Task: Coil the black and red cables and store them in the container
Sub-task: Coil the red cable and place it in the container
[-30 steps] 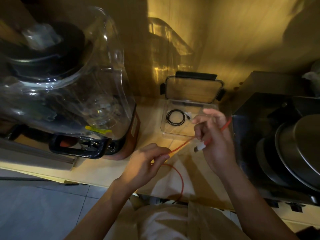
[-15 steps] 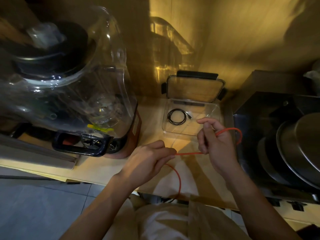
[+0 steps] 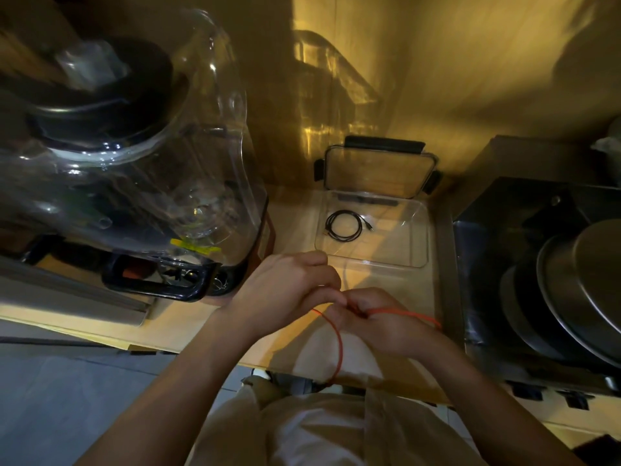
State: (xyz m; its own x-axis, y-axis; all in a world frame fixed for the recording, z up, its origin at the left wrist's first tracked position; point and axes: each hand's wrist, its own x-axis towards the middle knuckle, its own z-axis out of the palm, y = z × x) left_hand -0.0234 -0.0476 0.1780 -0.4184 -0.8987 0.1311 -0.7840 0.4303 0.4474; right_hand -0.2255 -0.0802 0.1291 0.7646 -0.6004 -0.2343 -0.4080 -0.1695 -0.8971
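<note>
A clear plastic container (image 3: 421,230) stands open on the wooden counter, its lid (image 3: 376,173) leaning against the wall behind it. Inside lies the black cable (image 3: 344,225), coiled into a small ring. My left hand (image 3: 285,294) and my right hand (image 3: 379,317) meet just in front of the container, both pinching the red cable (image 3: 339,348). One loop of it arcs to the right of my right hand, and another strand hangs down over the counter edge toward my body.
A large blender with a clear jug (image 3: 141,156) and black handle (image 3: 158,280) fills the left of the counter. On the right, dark metal pans and lids (image 3: 571,290) are stacked in a rack. The wall stands close behind the container.
My right hand has dropped and moved left to meet my left hand. The taut red strand between them is gone, and the loop beside my right hand has grown wider.
</note>
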